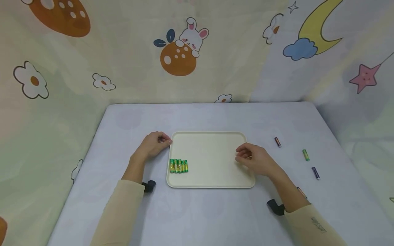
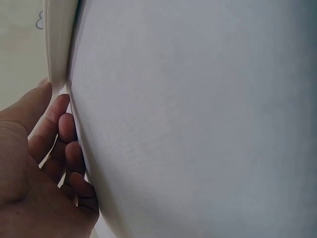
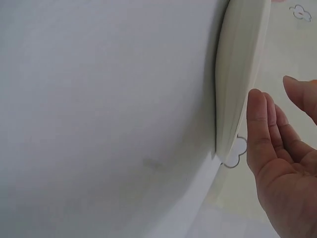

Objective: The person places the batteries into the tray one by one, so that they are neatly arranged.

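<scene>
A cream rectangular tray (image 1: 212,150) lies on the table between both hands. Several green and gold batteries (image 1: 180,166) stand side by side in a row at its lower left. My left hand (image 1: 155,143) is at the tray's left edge, thumb and index finger pinching the rim (image 2: 58,54) in the left wrist view. Over the tray's right side hovers my right hand (image 1: 253,159), thumb and fingers apart and nothing between them. In the right wrist view, that hand (image 3: 287,153) is beside the tray's outer wall (image 3: 240,64).
Right of the tray lie loose batteries: a copper and black one (image 1: 278,142), a green one (image 1: 305,155) and a dark blue one (image 1: 315,173). Another brownish battery (image 1: 302,192) is partly hidden by my right forearm. A patterned cloth (image 1: 132,51) hangs behind the white-covered table (image 1: 203,215).
</scene>
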